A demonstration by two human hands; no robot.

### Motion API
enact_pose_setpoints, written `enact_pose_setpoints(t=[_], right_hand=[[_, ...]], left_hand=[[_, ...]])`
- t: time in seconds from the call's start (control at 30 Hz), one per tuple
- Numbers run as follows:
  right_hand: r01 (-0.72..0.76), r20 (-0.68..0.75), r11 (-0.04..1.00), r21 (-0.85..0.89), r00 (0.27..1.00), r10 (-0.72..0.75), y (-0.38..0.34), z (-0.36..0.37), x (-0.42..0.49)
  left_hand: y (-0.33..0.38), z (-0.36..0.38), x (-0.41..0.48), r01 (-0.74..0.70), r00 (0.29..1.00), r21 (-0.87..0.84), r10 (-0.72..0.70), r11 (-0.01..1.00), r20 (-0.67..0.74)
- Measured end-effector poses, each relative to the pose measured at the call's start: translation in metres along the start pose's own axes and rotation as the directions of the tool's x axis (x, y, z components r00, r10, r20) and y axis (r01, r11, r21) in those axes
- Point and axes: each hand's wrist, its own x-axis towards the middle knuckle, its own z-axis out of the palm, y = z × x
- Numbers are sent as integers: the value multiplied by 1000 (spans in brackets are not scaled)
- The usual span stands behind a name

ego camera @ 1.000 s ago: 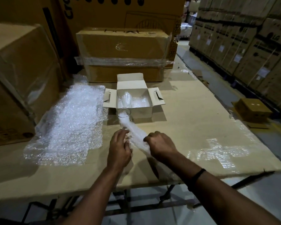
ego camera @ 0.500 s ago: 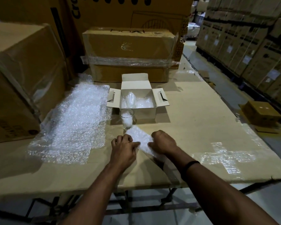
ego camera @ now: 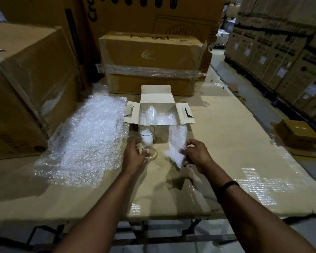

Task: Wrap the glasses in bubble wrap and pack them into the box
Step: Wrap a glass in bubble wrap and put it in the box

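Note:
A clear stemmed glass [ego camera: 146, 137] stands upright on the cardboard-covered table, just in front of the small white open box [ego camera: 158, 99]. My left hand [ego camera: 135, 156] grips the glass low down, near its stem and foot. My right hand [ego camera: 195, 155] pinches a small piece of bubble wrap [ego camera: 177, 145] and holds it up in the air to the right of the glass. Inside the box lie two wrapped glasses [ego camera: 157, 115]. A large sheet of bubble wrap [ego camera: 84, 141] is spread flat to the left.
A taped brown carton [ego camera: 151, 61] stands right behind the white box, and a big carton [ego camera: 26, 84] crowds the table's left side. Stacked cartons line the aisle at the right, with a small brown box [ego camera: 297, 134] on the floor. The table's front edge [ego camera: 153, 216] is near me.
Both hands were pressing the small bubble wrap piece flat on the table. Now my right hand has lifted it off to the right, and my left hand has taken hold of the glass.

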Motion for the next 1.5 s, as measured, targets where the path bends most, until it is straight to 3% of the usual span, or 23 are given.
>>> enact_pose_setpoints(t=[0.1,0.2,0.33,0.43,0.5,0.53,0.57,0.63,0.73,0.83,0.97,1.1,1.23,1.3,1.43,1.5], right_hand=[[-45,24,959,280,999,40,-1,1,0],[-84,123,850,521,992,23,-9,4,2],[14,134,824,566,985,-109,-32,23,4],[193,-1,911,366,978,-207,-48,50,11],[314,-40,944,103,949,-312,-54,68,16],[401,-36,912,-80,914,-405,-56,75,18],[500,10,820,-278,856,-518,-56,80,20],[615,209,516,-596,740,-640,-57,85,22],[570,421,150,-808,736,-529,-67,87,23],[529,485,-2,-849,776,-403,-77,87,23],[515,510,-39,-856,832,-219,-87,90,25],[524,518,147,-839,852,-80,-93,87,28],[545,494,306,-780,838,-231,-84,80,31],[578,494,236,-781,804,-333,-77,81,30],[582,541,-33,-812,730,-417,-72,82,27],[578,557,-112,-808,691,-460,-71,79,30]], left_hand=[[-2,0,14,2,999,-18,-2,1000,40],[-10,2,23,22,997,-7,-21,1000,73],[-19,5,28,15,999,80,-19,997,44],[-21,4,28,-30,999,105,26,994,39],[-20,3,28,-39,999,101,35,994,40],[-20,3,28,-45,998,88,42,995,40],[-20,3,29,-44,998,71,41,996,37],[-19,3,28,-38,999,39,36,999,37],[-22,3,32,-32,999,113,27,993,45],[-24,3,36,-45,998,193,35,980,55],[-23,1,37,-72,996,205,61,976,58],[-25,1,37,-87,995,197,76,977,62],[-25,2,35,-87,996,188,78,978,54],[-25,3,35,-85,996,194,77,977,48],[-26,4,37,-83,996,200,77,976,38],[-26,4,37,-72,997,192,67,979,33]])
